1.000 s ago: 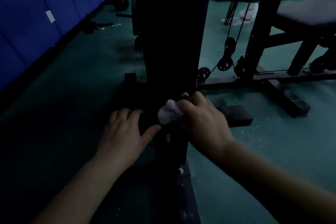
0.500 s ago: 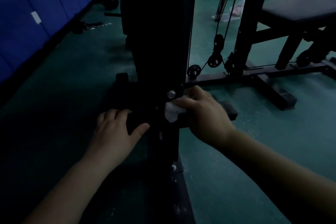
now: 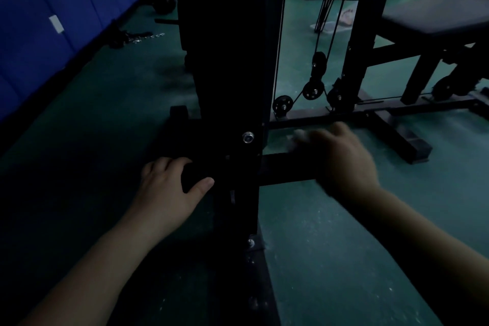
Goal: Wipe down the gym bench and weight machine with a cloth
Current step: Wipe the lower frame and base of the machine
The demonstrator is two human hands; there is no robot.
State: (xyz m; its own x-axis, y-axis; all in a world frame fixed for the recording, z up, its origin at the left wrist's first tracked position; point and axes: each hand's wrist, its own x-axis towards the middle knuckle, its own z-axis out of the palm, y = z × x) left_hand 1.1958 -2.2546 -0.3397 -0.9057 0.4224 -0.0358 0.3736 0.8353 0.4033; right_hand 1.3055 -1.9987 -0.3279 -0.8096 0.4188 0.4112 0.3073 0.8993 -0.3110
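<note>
The black weight machine's upright (image 3: 232, 61) stands in the middle, with a horizontal base bar (image 3: 285, 169) crossing it low down. My right hand (image 3: 344, 161) is blurred and rests on the right part of that bar, closed around a small white cloth (image 3: 299, 136) that shows at its fingertips. My left hand (image 3: 169, 188) grips the left end of the bar, thumb underneath. The padded gym bench (image 3: 436, 16) stands at the upper right, apart from both hands.
Pulleys and cables (image 3: 315, 87) hang just right of the upright. The bench's floor frame (image 3: 397, 135) stretches across the green floor at right. Blue wall panels (image 3: 53, 21) line the left side, with weight plates (image 3: 161, 0) and a chain (image 3: 143, 37) near them.
My right hand slid with the cloth from the upright's bolt out to the right along the base bar. My left hand kept its grip on the bar's left end.
</note>
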